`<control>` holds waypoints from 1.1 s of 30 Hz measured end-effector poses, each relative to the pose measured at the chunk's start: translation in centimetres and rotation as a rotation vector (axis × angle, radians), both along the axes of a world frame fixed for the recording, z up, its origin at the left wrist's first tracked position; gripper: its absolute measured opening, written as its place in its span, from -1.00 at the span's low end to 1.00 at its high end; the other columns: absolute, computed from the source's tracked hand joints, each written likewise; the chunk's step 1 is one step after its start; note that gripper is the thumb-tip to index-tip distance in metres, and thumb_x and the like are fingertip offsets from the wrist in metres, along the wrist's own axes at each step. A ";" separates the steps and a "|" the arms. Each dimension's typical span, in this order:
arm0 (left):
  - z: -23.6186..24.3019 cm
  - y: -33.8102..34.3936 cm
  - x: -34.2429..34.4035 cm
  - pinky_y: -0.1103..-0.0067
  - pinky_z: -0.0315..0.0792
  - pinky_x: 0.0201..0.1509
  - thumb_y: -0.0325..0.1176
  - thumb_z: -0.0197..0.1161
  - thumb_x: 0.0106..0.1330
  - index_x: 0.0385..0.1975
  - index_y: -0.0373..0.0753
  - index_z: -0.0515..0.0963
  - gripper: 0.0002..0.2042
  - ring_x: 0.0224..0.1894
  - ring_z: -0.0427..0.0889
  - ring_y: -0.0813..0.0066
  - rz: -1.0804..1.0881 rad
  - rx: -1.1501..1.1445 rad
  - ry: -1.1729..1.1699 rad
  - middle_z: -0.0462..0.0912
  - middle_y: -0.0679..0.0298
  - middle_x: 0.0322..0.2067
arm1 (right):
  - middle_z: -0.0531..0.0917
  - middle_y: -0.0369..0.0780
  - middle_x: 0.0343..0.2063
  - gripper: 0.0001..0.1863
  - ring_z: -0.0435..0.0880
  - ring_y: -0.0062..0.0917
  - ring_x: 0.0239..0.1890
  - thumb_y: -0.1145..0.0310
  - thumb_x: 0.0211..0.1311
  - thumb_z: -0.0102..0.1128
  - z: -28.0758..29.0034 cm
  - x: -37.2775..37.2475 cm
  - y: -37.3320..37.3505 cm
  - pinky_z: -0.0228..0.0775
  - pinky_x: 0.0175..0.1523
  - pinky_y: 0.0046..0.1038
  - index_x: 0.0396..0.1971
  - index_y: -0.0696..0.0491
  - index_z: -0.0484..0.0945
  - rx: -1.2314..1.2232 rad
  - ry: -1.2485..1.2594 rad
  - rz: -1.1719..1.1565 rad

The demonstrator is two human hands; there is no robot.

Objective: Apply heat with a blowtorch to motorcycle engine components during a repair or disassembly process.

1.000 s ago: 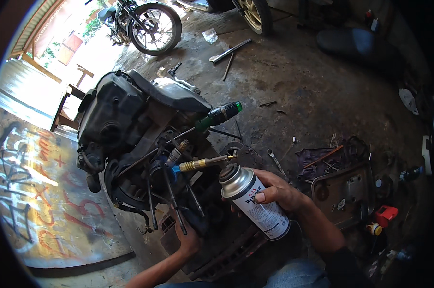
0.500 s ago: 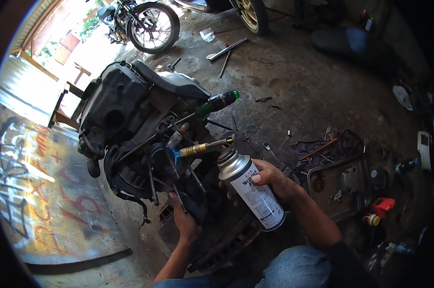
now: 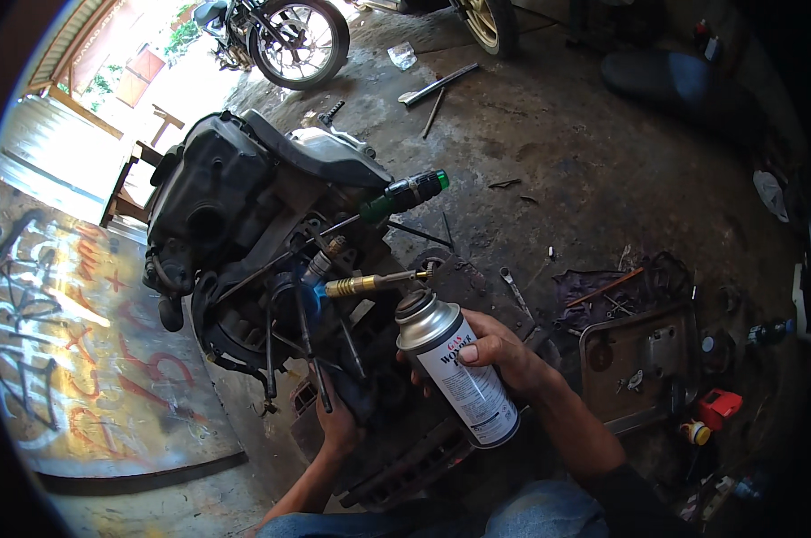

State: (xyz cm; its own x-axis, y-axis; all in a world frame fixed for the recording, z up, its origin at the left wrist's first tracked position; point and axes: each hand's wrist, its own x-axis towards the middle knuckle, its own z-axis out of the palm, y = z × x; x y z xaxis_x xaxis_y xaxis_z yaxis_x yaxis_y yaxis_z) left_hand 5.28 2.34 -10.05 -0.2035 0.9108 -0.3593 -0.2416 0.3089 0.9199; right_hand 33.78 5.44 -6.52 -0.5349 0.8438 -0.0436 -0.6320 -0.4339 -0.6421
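Observation:
In my right hand (image 3: 490, 354) is a white and silver gas canister (image 3: 468, 386), tilted with its top toward the upper left; my fingers wrap round its body and the thumb lies across it. A brass torch nozzle (image 3: 356, 285) sits above the canister's top, and a blue flame (image 3: 316, 296) comes from its tip. The flame plays on a dark engine part beside a silver cylindrical fitting (image 3: 323, 257), among several long studs (image 3: 305, 336). Lower down, my left hand (image 3: 338, 421) closes around a dark piece under the studs; most of its fingers are hidden.
A green-handled screwdriver (image 3: 405, 195) rests across the engine, next to a black plastic housing (image 3: 212, 188). At right, a metal tray (image 3: 643, 345) holds small parts, near a dark cloth with tools (image 3: 602, 291). A wrench (image 3: 516, 291) lies on the floor. Motorcycles (image 3: 289, 40) stand behind.
The view has shifted slightly. The canister sits a little lower and more upright in my right hand. The flame still burns at the same part, and my left hand keeps its place.

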 end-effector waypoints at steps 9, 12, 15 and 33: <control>1.7 0.3 0.9 0.47 0.50 0.27 0.18 -0.27 0.64 0.33 -0.31 0.39 -0.34 0.14 0.65 0.37 -0.120 0.025 0.039 0.62 0.13 0.15 | 0.63 0.03 0.06 -0.05 0.73 -0.29 -0.02 -0.02 0.00 0.37 -0.2 -0.4 -0.1 0.63 0.09 -0.29 0.34 0.24 0.29 -0.033 0.010 0.002; 1.3 0.4 0.4 0.47 0.49 0.28 0.18 -0.26 0.65 0.33 -0.32 0.39 -0.34 0.15 0.64 0.37 -0.092 0.008 0.020 0.61 0.13 0.16 | 0.63 0.03 0.06 -0.04 0.74 -0.28 -0.02 -0.02 0.00 0.37 -0.3 -0.4 -0.2 0.63 0.09 -0.29 0.34 0.24 0.28 -0.031 0.002 -0.001; 0.4 -0.4 -0.5 0.51 0.41 0.33 0.07 -0.23 0.68 0.37 -0.42 0.32 -0.37 0.19 0.56 0.42 -0.060 -0.049 0.123 0.53 0.12 0.21 | 0.66 -0.02 -0.02 -0.11 0.73 -0.35 -0.07 -0.02 0.07 0.33 -0.3 -0.6 -0.4 0.62 0.06 -0.33 0.33 0.23 0.31 -0.009 0.006 -0.007; 2.2 -0.1 1.2 0.50 0.57 0.17 0.11 -0.21 0.66 0.24 -0.40 0.42 -0.38 0.03 0.68 0.41 -0.034 -0.090 0.099 0.63 0.14 0.06 | 0.62 0.06 0.08 -0.05 0.74 -0.25 -0.01 0.00 0.02 0.36 -0.3 -0.2 -0.5 0.65 0.09 -0.25 0.35 0.25 0.28 -0.052 0.035 0.001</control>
State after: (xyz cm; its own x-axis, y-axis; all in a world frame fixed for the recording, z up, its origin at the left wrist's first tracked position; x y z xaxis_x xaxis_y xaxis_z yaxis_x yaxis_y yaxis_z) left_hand 6.53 2.22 -7.88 -0.2111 0.8830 -0.4192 -0.1388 0.3975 0.9070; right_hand 33.55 4.95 -6.81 -0.5375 0.8404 -0.0689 -0.6534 -0.4668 -0.5959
